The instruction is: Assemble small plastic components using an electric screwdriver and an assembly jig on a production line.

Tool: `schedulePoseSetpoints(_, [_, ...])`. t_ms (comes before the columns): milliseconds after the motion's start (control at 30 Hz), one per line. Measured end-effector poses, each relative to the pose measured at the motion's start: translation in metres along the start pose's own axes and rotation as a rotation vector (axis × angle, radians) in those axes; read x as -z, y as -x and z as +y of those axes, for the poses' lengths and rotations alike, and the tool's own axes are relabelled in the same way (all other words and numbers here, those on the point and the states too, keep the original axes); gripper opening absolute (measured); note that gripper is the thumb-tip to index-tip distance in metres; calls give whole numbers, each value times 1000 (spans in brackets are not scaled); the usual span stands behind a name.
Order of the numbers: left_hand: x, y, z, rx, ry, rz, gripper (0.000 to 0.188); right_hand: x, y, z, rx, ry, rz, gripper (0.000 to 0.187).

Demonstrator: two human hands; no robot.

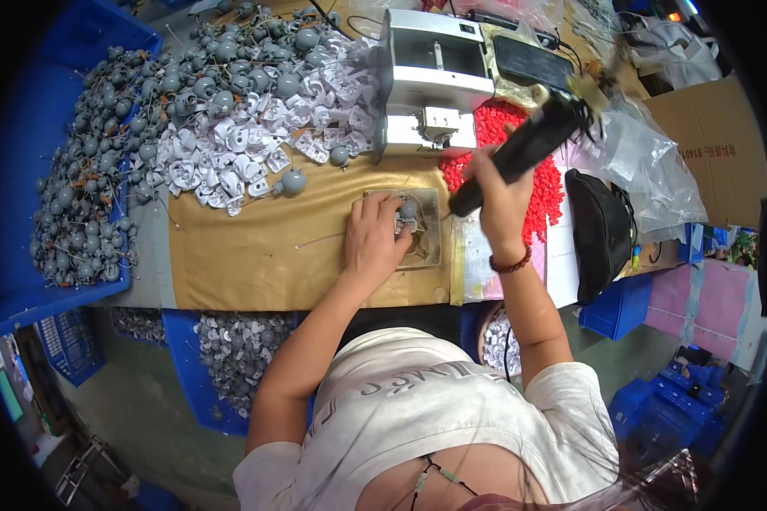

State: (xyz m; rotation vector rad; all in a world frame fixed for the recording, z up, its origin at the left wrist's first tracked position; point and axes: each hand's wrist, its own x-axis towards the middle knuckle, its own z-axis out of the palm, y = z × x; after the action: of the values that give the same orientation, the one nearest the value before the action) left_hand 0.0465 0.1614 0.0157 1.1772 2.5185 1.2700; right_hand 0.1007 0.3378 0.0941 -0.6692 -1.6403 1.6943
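Observation:
My left hand [371, 243] rests on a clear, square-edged fixture [433, 247] on the tan work mat. Its fingers press on a small grey and white part [407, 209] with a round grey ball, set in that fixture. Just to the right, my right hand [504, 204] is wrapped round a black electric screwdriver [528, 149]. The tool is held tilted, its lower end pointing down and left beside the fixture, apart from the part. Its upper end is blurred.
White plastic parts [230, 153] and grey ball pieces [230, 77] are heaped at the back left, beside a blue bin [25, 302]. A silver machine [435, 81] stands at the back, near red small parts [541, 204]. A black pouch [601, 234] lies right.

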Motion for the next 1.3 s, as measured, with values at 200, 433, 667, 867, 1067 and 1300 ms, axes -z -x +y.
schedulePoseSetpoints(200, [-1,1,0,-44,56,10,36,51,-25,54,276,344,162,43])
schedulePoseSetpoints(433, [-6,8,-4,-109,77,24,34,13,33,59,206,484,-404,12])
schedulePoseSetpoints(667, [-6,6,-5,-106,66,10,34,-5,31,79,-100,289,-319,10])
schedulePoseSetpoints(867, [-5,5,-5,-118,73,-2,34,-18,28,84,-297,-114,-185,16])
schedulePoseSetpoints(1067, [-5,3,-5,-116,75,-14,33,-34,18,62,-429,-180,-203,18])
schedulePoseSetpoints(1300, [27,20,3,-11,241,12,35,2,18,46,-272,-161,-310,29])
